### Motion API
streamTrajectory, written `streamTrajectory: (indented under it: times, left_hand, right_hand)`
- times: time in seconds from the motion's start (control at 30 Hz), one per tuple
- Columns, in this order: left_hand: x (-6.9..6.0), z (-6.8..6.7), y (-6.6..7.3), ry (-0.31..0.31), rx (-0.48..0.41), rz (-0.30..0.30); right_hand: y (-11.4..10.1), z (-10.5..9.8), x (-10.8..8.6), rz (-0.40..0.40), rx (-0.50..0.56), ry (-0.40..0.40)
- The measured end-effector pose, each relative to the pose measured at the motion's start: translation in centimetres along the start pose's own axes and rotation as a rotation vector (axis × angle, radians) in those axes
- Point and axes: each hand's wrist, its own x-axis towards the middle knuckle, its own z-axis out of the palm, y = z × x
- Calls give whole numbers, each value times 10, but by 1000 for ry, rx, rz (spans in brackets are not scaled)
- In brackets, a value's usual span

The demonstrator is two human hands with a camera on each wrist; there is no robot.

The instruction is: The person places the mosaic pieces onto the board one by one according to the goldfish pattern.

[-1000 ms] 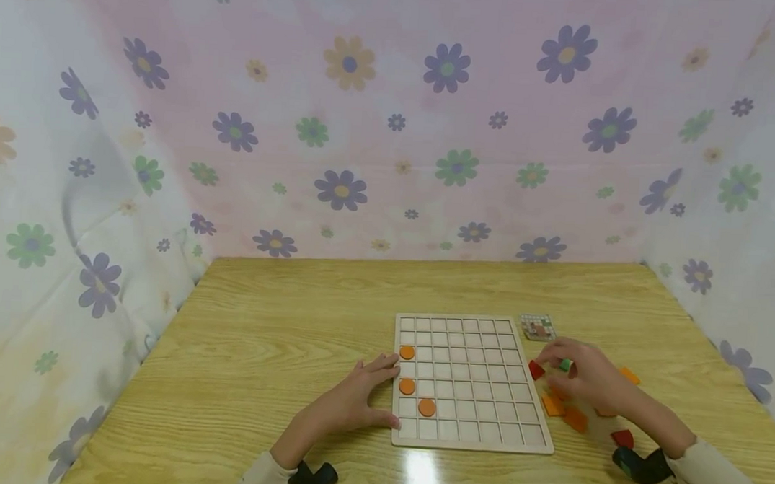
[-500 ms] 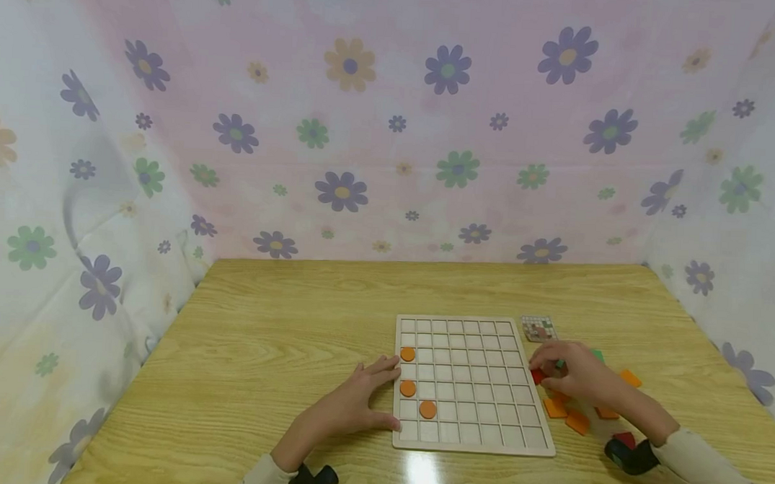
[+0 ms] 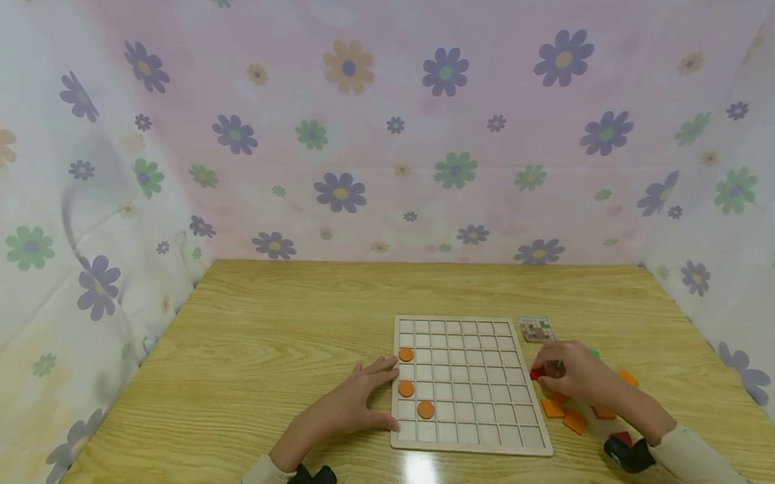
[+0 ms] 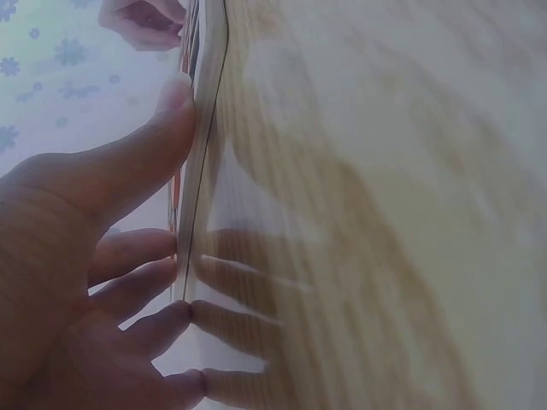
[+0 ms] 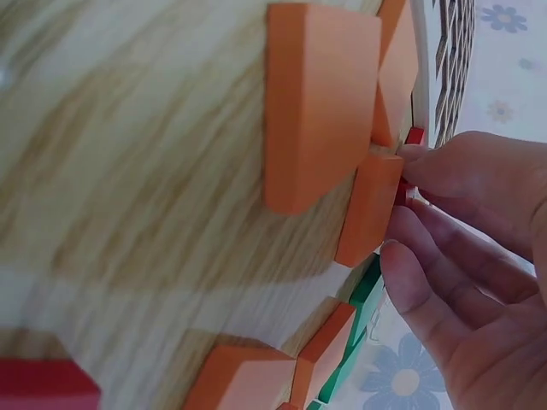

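A pale wooden grid board (image 3: 469, 448) lies flat on the table. Three orange round pieces, one of them this disc (image 3: 425, 410), sit in squares near its left side. My left hand (image 3: 344, 402) rests at the board's left edge, thumb near the front corner and fingers spread against the side. Just off the board's right edge, my right hand (image 3: 577, 369) pinches a small red piece (image 3: 535, 375) between thumb and fingers. In the right wrist view, the fingertips partly cover that red piece (image 5: 402, 195), low over the table.
Right of the board lie several orange tiles (image 3: 575, 423), green pieces (image 3: 595, 354) and another red piece (image 3: 622, 438). A small card with a grid pattern (image 3: 536, 329) lies beyond the right hand. Flowered cloth (image 3: 391, 155) walls the table's back and sides.
My right hand has come down and in toward the board's edge, and its fingers have closed on the red piece. The left hand keeps its place.
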Motion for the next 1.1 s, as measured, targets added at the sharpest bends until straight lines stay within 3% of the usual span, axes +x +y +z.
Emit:
streamTrajectory:
  times: [0.37, 1.1]
  left_hand:
    - [-1, 0, 2, 10, 8, -4]
    - [0, 0, -1, 8, 9, 12]
  right_hand:
    - [-10, -5, 9, -21, -19, 63]
    - [-34, 19, 60, -85, 17, -38]
